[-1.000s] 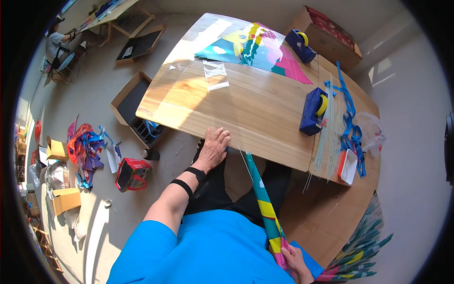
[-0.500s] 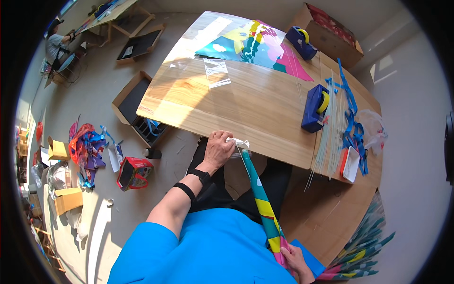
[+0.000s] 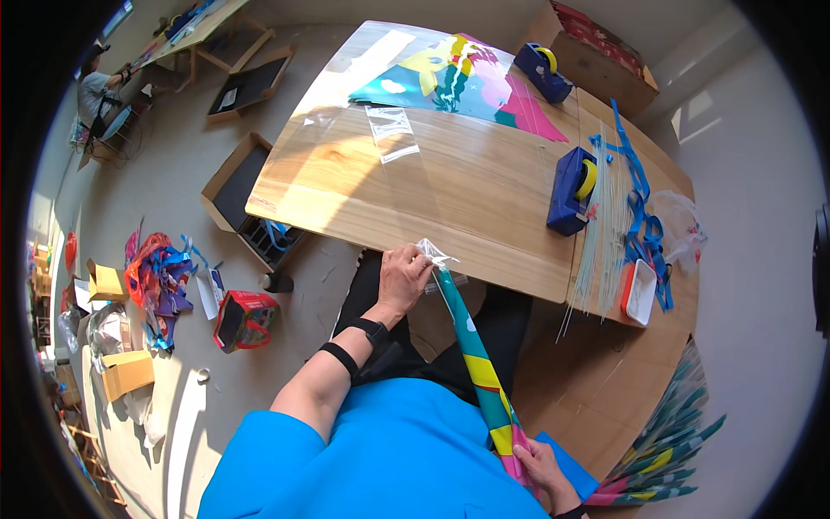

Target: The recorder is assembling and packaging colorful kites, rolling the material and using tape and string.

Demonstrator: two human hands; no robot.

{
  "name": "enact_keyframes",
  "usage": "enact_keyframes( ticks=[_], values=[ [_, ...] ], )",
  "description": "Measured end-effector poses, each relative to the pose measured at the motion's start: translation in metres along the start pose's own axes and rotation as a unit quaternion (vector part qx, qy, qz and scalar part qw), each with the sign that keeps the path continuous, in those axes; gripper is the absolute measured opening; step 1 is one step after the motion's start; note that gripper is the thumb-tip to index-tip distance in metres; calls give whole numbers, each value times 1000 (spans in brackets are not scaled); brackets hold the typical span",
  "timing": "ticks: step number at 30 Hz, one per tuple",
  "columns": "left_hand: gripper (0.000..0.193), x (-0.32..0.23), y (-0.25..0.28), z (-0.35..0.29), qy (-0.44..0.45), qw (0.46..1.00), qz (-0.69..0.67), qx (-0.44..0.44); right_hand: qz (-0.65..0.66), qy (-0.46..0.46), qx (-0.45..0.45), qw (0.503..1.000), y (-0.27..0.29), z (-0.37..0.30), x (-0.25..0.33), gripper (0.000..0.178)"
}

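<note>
A narrow roll of printed sheet (image 3: 482, 372), teal, yellow and pink, slants from the table's near edge down toward my right side. My right hand (image 3: 539, 465) is wrapped round its lower, pink end. At the upper tip, my left hand (image 3: 405, 278) is closed on a piece of clear plastic film (image 3: 437, 252), which sticks out past the fingers and touches the roll's end. Whether the fingertips also grip the roll is hidden. Across the table's far side lies a flat printed sheet (image 3: 467, 82) in similar colours.
On the wooden table (image 3: 346, 186) are a clear plastic bag (image 3: 393, 134), two blue tape dispensers (image 3: 571, 192), thin pale rods (image 3: 603, 229), blue ribbon (image 3: 638, 216) and a white-and-orange tray (image 3: 639, 294). Several similar rolls (image 3: 661, 458) stand lower right. Open boxes (image 3: 235, 186) lie left; a person (image 3: 102, 95) sits beyond.
The clear film at my left hand has spread out wider over the roll's tip. Both hands keep their hold, with the right hand slightly higher in the picture.
</note>
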State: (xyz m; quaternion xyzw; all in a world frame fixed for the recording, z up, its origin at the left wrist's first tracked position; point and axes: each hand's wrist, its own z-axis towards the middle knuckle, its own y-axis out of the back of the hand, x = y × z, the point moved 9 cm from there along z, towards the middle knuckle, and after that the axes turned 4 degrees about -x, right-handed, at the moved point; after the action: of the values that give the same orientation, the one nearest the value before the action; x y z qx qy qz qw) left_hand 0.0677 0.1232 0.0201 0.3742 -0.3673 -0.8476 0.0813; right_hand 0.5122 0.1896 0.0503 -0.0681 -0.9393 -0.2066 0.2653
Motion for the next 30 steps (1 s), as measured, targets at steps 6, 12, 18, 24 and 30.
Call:
enact_keyframes(
  ticks=[6,12,18,24,30],
  values=[
    [9,-12,5,-1,3,1000,-4,-22,29,-17,37,999,-8,16,12,36],
    [9,1,12,13,36,999,-15,-36,112,-36,79,990,-16,15,-1,35],
    [9,-32,16,6,-58,998,-26,-26,145,-74,106,981,-24,23,-3,36],
    [13,-70,15,-14,-131,990,-55,6,147,-20,64,987,-27,52,38,35],
    [12,-101,7,-42,-189,975,-98,69,93,69,-91,989,-20,128,87,42]
  ],
)
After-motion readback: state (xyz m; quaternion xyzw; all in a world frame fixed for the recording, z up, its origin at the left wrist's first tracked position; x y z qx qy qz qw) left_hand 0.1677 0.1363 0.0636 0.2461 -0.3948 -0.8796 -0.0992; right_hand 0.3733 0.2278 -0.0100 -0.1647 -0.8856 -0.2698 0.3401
